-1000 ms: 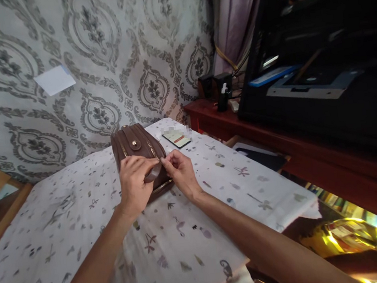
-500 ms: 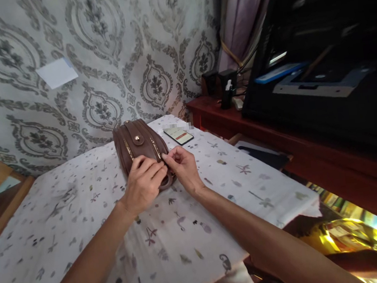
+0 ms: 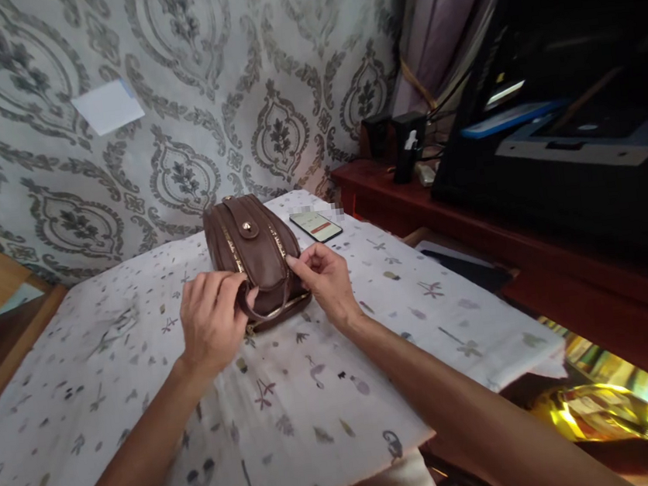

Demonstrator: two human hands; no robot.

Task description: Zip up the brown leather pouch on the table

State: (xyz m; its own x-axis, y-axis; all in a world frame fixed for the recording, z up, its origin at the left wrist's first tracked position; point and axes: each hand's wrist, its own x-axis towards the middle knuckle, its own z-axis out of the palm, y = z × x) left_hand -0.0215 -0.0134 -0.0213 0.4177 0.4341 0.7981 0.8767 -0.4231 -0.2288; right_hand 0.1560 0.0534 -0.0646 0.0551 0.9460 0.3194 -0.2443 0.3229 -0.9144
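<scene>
A brown leather-look bag (image 3: 257,262) with gold zippers and a round gold stud on its flap rests on the patterned tablecloth. My left hand (image 3: 211,316) is at the bag's near left corner, its fingers curled in on the end of a thin loop strap (image 3: 265,312). At the near right side, my right hand (image 3: 326,280) pinches the bag's edge beside the right zipper. Whether a zipper pull sits between those fingertips is hidden. Across the near end of the bag runs another gold zipper.
A phone (image 3: 316,226) with a lit screen lies just beyond the bag on the right. The tablecloth (image 3: 162,417) covers the table, whose right edge faces a red-brown stand (image 3: 388,193) bearing a large dark screen (image 3: 566,106). Patterned wallpaper (image 3: 182,126) closes off the back.
My left hand has shifted left, from the middle of the bag's near end to its left corner, uncovering the strap and front zipper. The right hand stays at the right edge. The view has tilted slightly.
</scene>
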